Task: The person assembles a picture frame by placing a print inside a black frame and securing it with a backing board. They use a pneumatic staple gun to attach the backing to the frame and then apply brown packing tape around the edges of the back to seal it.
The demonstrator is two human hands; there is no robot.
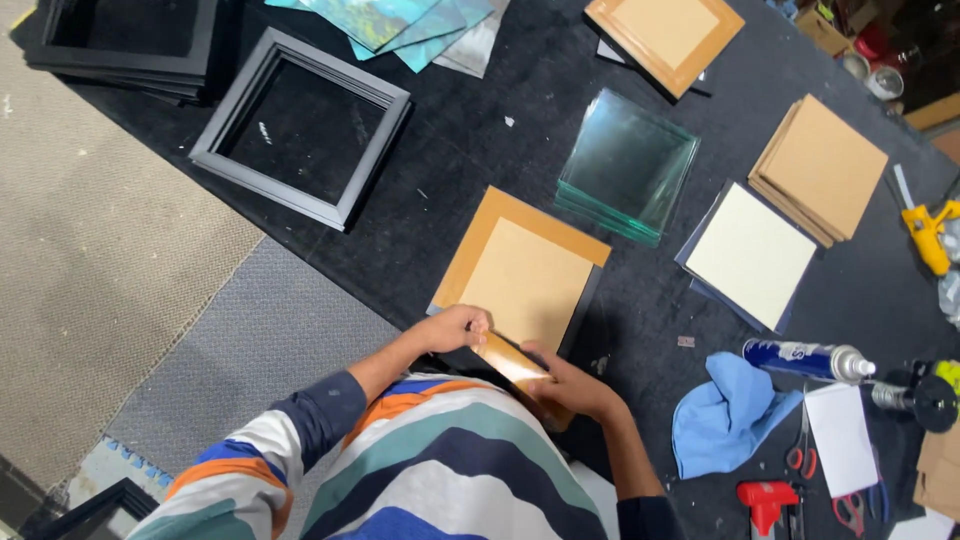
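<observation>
A brown backing board (510,255) with a paler square sheet (528,282) on it lies in front of me on the black table top (480,120). My left hand (458,326) grips the board's near left edge. Over at the near right edge, my right hand (572,387) pinches a shiny brown strip (508,361) that looks like tape running between both hands. Part of the near edge is hidden under my hands.
A stack of clear glass panes (626,164) lies beyond the board, with a black frame (300,127) to the left and more brown boards (820,168) at right. A cream sheet (750,254), blue cloth (728,412), spray can (806,360), scissors (800,455) and yellow glue gun (930,232) sit right.
</observation>
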